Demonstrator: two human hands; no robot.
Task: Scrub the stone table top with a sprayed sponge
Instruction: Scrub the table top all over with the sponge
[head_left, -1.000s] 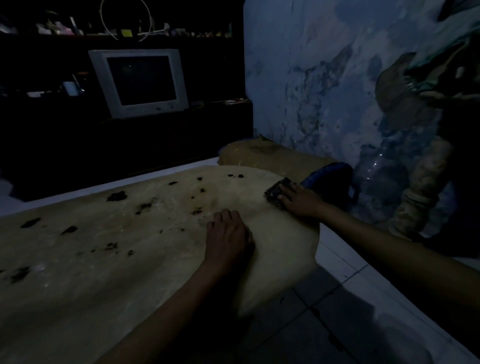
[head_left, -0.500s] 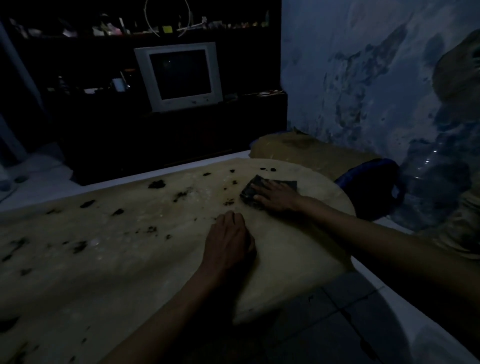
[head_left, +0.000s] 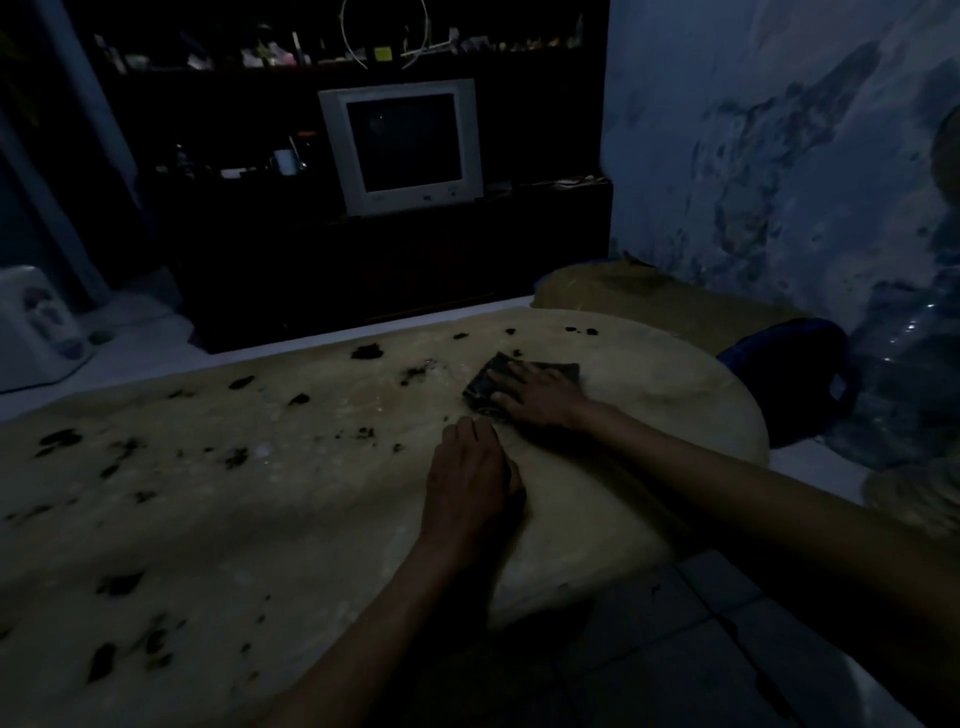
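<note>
A single wide-angle view is given, taken from the head of the person; it is aimed forward and down across the stone tabletop (head_left: 218, 519), which is seen close and from above; both forearms are seen entering from the lower edge; the far side of the dim room, with a television (head_left: 402, 145) and a mottled wall (head_left: 779, 156), is caught at the top.

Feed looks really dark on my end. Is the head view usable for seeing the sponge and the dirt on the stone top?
Head view: dim and underexposed, bluish cast, no glare. The dark sponge under the right hand reads only as a dark patch; black spots on the pale stone table top stand out. Left hand visible; the shelves behind are nearly black; wide-angle bending at the edges.
</note>
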